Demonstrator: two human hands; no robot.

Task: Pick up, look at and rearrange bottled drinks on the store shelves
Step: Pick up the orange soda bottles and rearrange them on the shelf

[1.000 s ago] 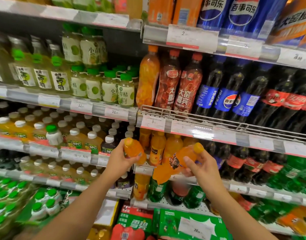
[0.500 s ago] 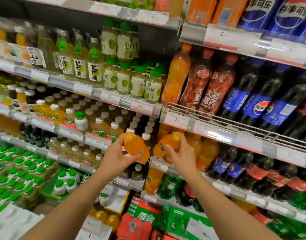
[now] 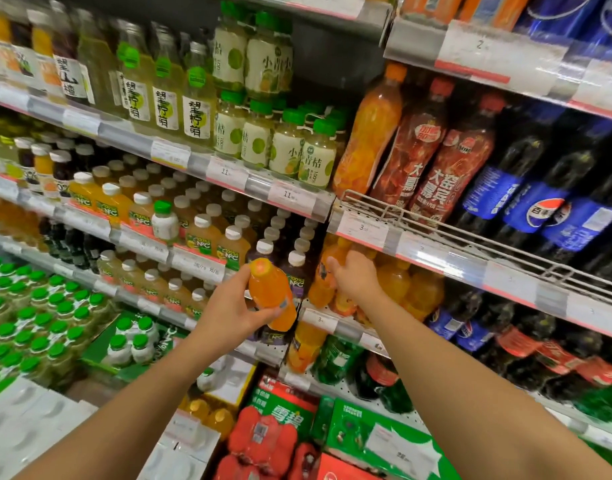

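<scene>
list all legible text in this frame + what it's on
"小青桔" and "100%": green-capped bottle.
"望柠萌": tall lemon bottle.
"NFC": white-capped juice bottle.
"11": price tag.
"3": price tag.
"2": top-shelf tag.
"大窑": red bottle.
"雪碧": green carton.
Smaller tag print and the held orange bottle label: unreadable.

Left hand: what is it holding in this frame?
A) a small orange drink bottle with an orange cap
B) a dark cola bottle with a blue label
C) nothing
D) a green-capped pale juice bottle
A: the left hand is wrapped around a small orange bottle with an orange cap, held in front of the shelves, while the right hand reaches to the orange bottles on the shelf.
</scene>
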